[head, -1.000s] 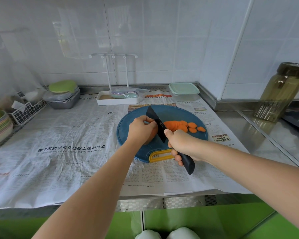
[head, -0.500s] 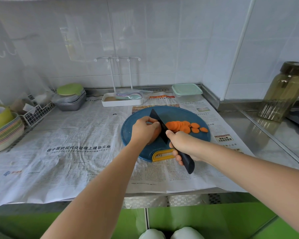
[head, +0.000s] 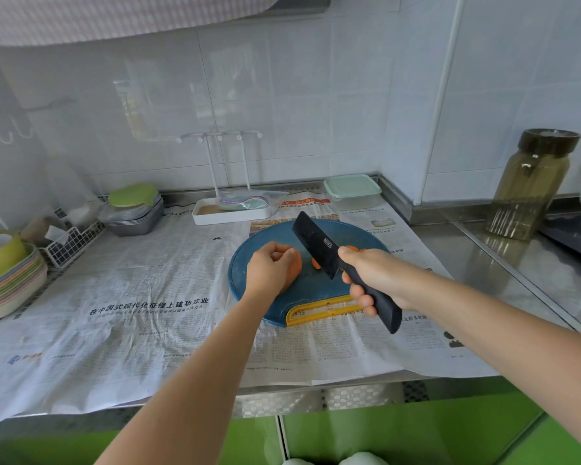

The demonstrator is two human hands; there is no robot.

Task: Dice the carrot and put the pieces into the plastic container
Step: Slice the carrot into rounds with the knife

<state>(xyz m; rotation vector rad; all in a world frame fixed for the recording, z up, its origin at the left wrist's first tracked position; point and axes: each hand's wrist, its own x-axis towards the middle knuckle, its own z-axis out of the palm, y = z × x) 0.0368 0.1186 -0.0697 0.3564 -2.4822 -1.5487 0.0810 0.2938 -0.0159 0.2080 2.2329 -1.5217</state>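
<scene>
On the round blue cutting board my left hand curls over the uncut stub of carrot, only an orange edge of which shows. My right hand grips the handle of a black cleaver, whose blade is lifted and tilted above the board. The blade and hand hide most of the orange carrot slices; a sliver peeks out. The plastic container, with a pale green lid on, stands behind the board by the wall.
Newspaper covers the steel counter. A white rack tray sits at the back, metal trays with a green lid and stacked bowls to the left. An amber jar stands at the right.
The cleaver has risen off the carrot and its blade now tilts up over the slices, hiding them. My view has tipped upward. The left hand stays on the carrot stub.
</scene>
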